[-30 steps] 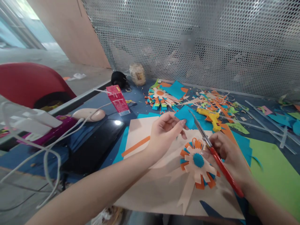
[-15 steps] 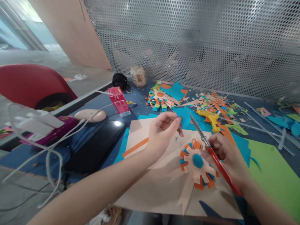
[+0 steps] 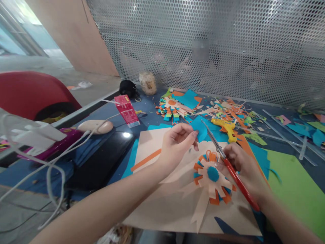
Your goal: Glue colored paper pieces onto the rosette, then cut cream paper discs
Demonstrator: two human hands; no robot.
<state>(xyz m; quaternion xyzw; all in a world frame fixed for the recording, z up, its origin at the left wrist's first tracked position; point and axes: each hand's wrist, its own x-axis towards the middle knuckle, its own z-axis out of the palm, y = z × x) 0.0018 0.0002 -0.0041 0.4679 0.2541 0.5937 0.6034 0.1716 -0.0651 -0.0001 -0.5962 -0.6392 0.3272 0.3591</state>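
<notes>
Between thumb and fingers, my left hand [image 3: 179, 140] pinches a small blue paper piece [image 3: 199, 128] with a rounded edge. My right hand [image 3: 245, 169] grips red-handled scissors [image 3: 237, 179], whose blades point up and left, close beside the blue paper. Below the scissors lies a paper rosette [image 3: 212, 173] of peach, orange and blue strips with a blue centre and peach ribbon tails. It rests on a peach paper sheet [image 3: 157, 206]. An orange paper strip [image 3: 146, 160] lies on the sheet left of my left hand.
A yellow glue gun [image 3: 227, 128] lies behind the scissors, near paper scraps [image 3: 231, 110] and another rosette [image 3: 172, 105]. Clear glue sticks [image 3: 286, 134] and green paper [image 3: 294, 183] are at right. Left are a pink carton [image 3: 127, 111], a mouse [image 3: 96, 126], a black phone-like slab [image 3: 101, 162] and cables.
The view has shifted slightly, so things sit a little further left. More of the blue paper's rounded shape shows beside my left fingertips; both hands keep their holds.
</notes>
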